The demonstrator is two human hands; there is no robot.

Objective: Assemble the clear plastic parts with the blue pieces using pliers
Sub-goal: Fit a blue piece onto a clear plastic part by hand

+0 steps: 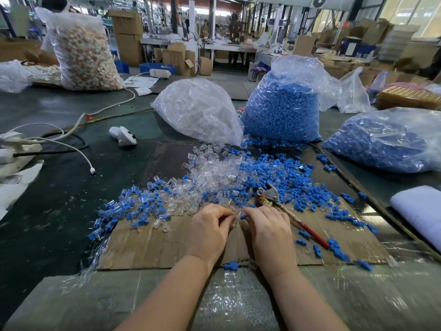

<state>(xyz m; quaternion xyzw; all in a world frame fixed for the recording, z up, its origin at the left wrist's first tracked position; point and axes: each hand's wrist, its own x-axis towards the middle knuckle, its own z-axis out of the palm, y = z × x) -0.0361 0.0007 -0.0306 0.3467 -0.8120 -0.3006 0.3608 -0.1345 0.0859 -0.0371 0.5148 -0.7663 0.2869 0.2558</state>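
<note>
On the flat brown cardboard sheet [167, 244] a heap of clear plastic parts [210, 177] lies left of loose blue plastic pieces [281, 173]. Red-handled metal pliers [286, 209] rest right of both hands; three filled plastic bags stand behind.

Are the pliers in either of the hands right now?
No, the pliers lie on the cardboard beside the right hand, while both hands pinch small parts between them.

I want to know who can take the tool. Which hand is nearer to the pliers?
Right. The right hand lies just beside the pliers, whose handles run past its outer side. The left hand is farther, beyond the right hand.
</note>
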